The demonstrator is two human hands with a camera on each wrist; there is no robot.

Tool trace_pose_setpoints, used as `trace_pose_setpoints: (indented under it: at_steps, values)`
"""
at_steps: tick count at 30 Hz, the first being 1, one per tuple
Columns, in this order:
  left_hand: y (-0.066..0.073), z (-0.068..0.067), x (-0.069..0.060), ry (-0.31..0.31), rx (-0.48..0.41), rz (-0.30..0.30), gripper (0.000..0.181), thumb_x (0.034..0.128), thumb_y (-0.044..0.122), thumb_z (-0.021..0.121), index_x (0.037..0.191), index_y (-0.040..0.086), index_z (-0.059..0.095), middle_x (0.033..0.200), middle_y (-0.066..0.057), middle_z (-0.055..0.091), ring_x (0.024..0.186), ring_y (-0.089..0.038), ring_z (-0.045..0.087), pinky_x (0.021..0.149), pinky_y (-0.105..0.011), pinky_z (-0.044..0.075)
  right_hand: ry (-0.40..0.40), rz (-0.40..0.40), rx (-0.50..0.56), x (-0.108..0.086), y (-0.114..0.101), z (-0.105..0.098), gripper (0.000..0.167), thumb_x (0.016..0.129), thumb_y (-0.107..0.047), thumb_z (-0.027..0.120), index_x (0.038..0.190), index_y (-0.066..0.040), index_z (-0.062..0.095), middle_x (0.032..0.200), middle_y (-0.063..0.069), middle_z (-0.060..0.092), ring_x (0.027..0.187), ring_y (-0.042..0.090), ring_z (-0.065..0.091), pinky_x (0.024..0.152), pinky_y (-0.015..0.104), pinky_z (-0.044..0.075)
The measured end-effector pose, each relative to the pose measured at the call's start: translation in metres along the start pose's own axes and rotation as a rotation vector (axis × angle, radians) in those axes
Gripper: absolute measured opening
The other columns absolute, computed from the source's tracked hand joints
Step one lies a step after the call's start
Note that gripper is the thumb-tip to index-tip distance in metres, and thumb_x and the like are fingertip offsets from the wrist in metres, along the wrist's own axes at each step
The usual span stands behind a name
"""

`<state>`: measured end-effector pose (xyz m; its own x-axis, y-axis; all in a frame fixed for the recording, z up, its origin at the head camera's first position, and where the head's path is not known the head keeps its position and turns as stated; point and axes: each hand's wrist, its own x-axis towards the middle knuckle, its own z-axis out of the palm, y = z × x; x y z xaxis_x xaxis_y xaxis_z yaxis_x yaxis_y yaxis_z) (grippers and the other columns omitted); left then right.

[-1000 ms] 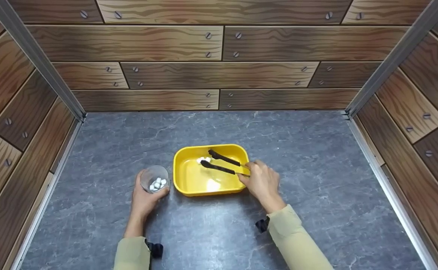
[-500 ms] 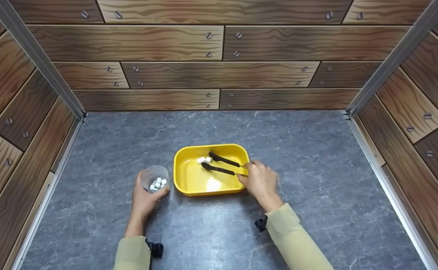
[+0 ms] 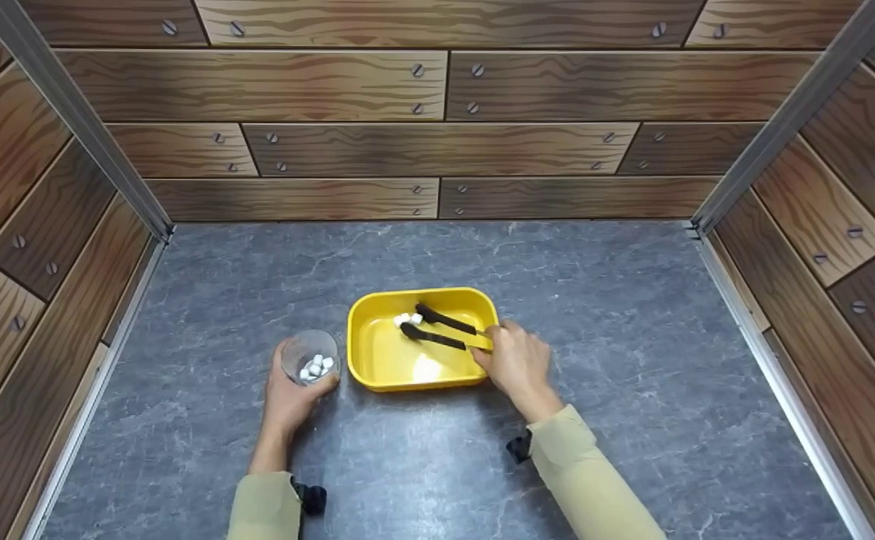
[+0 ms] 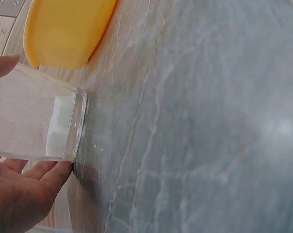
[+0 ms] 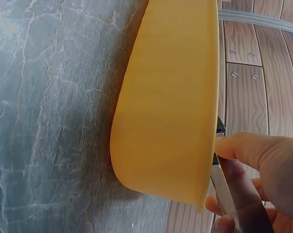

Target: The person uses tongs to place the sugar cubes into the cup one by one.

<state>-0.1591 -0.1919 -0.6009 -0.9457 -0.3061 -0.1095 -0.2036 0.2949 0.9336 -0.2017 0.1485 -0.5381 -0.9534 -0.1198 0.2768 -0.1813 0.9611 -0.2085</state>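
In the head view my left hand [image 3: 287, 405] holds a clear cup [image 3: 299, 347] with several small white cubes [image 3: 317, 367] at its bottom. Just right of the cup stands a yellow tub [image 3: 362, 360]. My right hand [image 3: 516, 364] grips a pair of tongs [image 3: 443, 340] over the tub's right rim. The two black tong tips are spread apart inside, close beside a few white cubes [image 3: 406, 320]. The left wrist view has fingers and thumb around the cup [image 4: 25, 111]. In the right wrist view the tub wall [image 5: 166, 107] hides the tong tips.
A grey marbled tabletop [image 3: 617, 315] lies under everything. Wood-patterned panels [image 3: 362, 150] enclose the back and both sides, with metal posts [image 3: 783, 112] at the corners.
My right hand has shifted slightly left with the tongs, their tips staying spread near the white cubes. The left hand, cup and tub have hardly moved.
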Motion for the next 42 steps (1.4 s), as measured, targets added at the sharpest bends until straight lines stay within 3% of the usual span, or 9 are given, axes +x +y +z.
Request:
trace_pose_setpoints:
  at_steps: [13,28,42]
  values:
    - [-0.0005,0.0007,0.0003,0.01,-0.019,0.022,0.105,0.0684,0.019,0.088,0.152,0.007,0.026,0.147,-0.024,0.038,0.132,-0.037,0.039,0.109,-0.049,0.032,-0.029,0.003,-0.001,-0.001,0.0001,-0.0004,0.034,0.079,-0.041,0.08,0.095,-0.011,0.076,0.083,0.006,0.066,0.06,0.029,0.061,0.049,0.044,0.049]
    - [-0.0004,0.0003,-0.0001,-0.003,-0.016,0.004,0.106,0.0698,0.021,0.088,0.153,0.008,0.024,0.148,-0.025,0.035,0.132,-0.039,0.038,0.107,-0.052,0.035,-0.1,0.016,0.01,-0.0007,-0.0024,-0.0042,0.03,0.081,-0.04,0.079,0.097,-0.014,0.078,0.09,0.005,0.068,0.066,0.03,0.064,0.055,0.045,0.051]
    - [-0.001,0.0005,-0.0003,0.007,-0.013,0.013,0.105,0.0694,0.02,0.087,0.153,0.008,0.025,0.148,-0.025,0.036,0.132,-0.039,0.039,0.107,-0.051,0.035,-0.073,-0.007,0.004,-0.0014,-0.0033,-0.0024,0.027,0.079,-0.037,0.082,0.094,-0.015,0.078,0.089,0.003,0.07,0.061,0.025,0.062,0.051,0.039,0.05]
